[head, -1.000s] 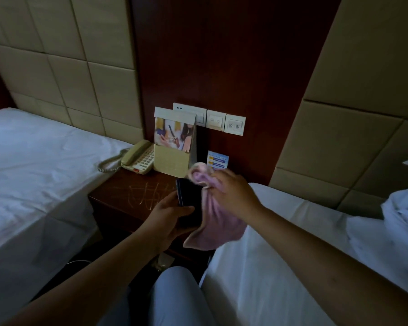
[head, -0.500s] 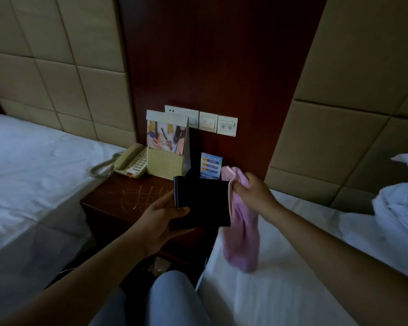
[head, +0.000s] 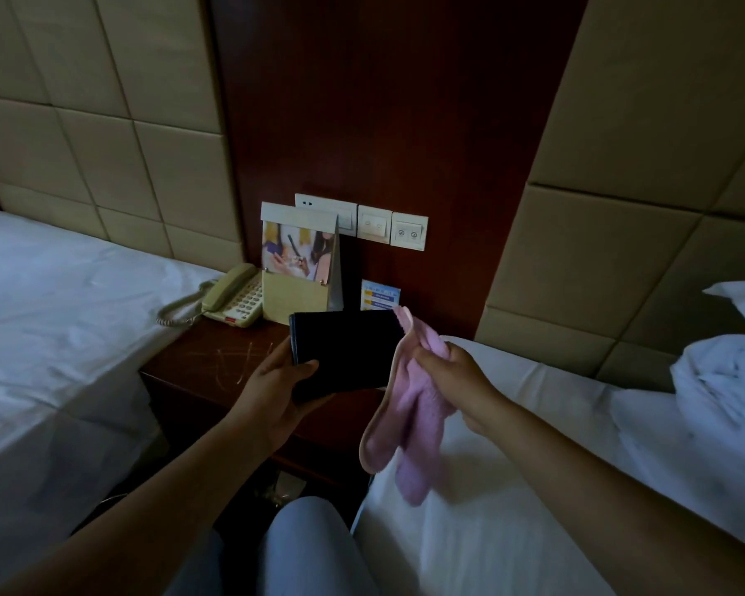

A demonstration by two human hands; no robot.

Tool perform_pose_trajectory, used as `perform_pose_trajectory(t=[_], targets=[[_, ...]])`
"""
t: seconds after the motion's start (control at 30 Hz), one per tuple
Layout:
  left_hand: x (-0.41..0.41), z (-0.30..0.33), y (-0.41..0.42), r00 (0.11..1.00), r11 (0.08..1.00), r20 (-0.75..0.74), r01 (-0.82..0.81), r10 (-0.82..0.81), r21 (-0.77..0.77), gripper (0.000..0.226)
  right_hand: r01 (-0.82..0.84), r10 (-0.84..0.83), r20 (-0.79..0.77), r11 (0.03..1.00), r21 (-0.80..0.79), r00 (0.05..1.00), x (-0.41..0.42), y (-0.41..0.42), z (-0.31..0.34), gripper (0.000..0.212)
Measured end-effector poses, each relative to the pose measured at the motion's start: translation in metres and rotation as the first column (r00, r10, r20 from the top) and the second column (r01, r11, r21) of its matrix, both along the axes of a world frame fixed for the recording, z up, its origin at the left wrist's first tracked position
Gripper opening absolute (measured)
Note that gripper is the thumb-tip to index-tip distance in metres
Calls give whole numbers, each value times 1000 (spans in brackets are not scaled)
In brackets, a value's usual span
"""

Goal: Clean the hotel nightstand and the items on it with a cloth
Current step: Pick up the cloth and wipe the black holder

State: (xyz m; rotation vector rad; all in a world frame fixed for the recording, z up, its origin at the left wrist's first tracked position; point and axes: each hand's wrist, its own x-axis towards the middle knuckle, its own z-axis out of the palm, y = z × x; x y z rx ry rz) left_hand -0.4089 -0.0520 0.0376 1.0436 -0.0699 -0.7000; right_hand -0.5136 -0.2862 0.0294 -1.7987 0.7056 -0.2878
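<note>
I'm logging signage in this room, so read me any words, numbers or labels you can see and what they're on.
Nothing can be read.
Small blue card: lines of print, too blurred.
Brochure stand: a picture only, no legible words.
Telephone: keypad marks too small.
Wall switch plates: symbols only.

You see two hands, one cloth, one black folder, one phone, one brochure stand, one card, three wall plates, two beds, one nightstand.
</note>
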Motion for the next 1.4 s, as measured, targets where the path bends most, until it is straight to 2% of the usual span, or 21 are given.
perform_pose_trajectory(t=[0.1, 0.17, 0.27, 0.37, 0.43, 0.57, 0.63, 0.7, 0.77, 0.83, 0.93, 1.03, 1.1, 1.17, 1.23, 1.3, 1.4], targets=[[0, -1, -7, 991, 990, -63, -119, 114, -77, 54, 158, -162, 9, 971, 177, 987, 2, 2, -5, 25], [3, 4, -9, 981, 976, -66, -191, 185, -100, 56, 302, -306, -5, 936, 180, 952, 6, 2, -13, 35], [0, 11, -16, 981, 974, -5, -196, 196, -111, 54, 178, -192, 3, 915, 363, 981, 13, 15, -21, 45], [-16, 10, -27, 986, 989, 96, -129, 135, -68, 49, 95, -139, 29, 800, 592, 990, 19, 46, -21, 35], [-20, 10, -30, 982, 996, 166, -85, 88, -23, 48, 97, -154, 35, 765, 637, 987, 24, 55, -18, 36], [-13, 13, -17, 990, 996, 139, -9, 21, -85, 48, 161, -259, 112, 829, 536, 960, 26, 27, -8, 27], [-10, 10, -8, 986, 999, 168, -6, 13, -40, 48, 283, -328, 62, 883, 375, 943, 21, 7, -1, 26], [-9, 7, 0, 980, 999, 194, 26, -35, 46, 53, 350, -361, 92, 930, 112, 928, 12, -11, 9, 21], [-12, 5, 5, 958, 985, 258, 90, -126, 147, 58, 235, -214, 142, 959, -158, 966, 6, -26, 25, 23], [-20, 6, 3, 920, 961, 319, 161, -228, 223, 60, -8, 43, 93, 937, -350, 995, 9, -26, 46, 25], [-34, 7, -13, 857, 917, 378, 233, -351, 323, 57, -322, 336, -44, 846, -424, 941, 35, 2, 66, 26], [-38, 6, -19, 864, 913, 387, 176, -323, 368, 54, -360, 417, -20, 757, -545, 909, 57, 28, 72, 17], [-33, 6, -14, 868, 913, 379, 176, -320, 368, 55, -371, 427, -32, 743, -557, 904, 58, 25, 67, 14], [-27, 6, -4, 885, 918, 339, 200, -318, 342, 58, -417, 412, -164, 658, -627, 896, 49, 14, 53, 7], [-22, 5, 5, 893, 913, 311, 212, -326, 348, 61, -462, 339, -316, 594, -659, 886, 38, -3, 32, 11], [-18, 4, 11, 897, 908, 306, 199, -320, 368, 63, -483, 290, -388, 577, -659, 875, 26, -21, 13, 18], [-13, 1, 16, 928, 932, 267, 170, -261, 321, 62, -475, 210, -444, 590, -652, 871, 13, -37, -6, 30]])
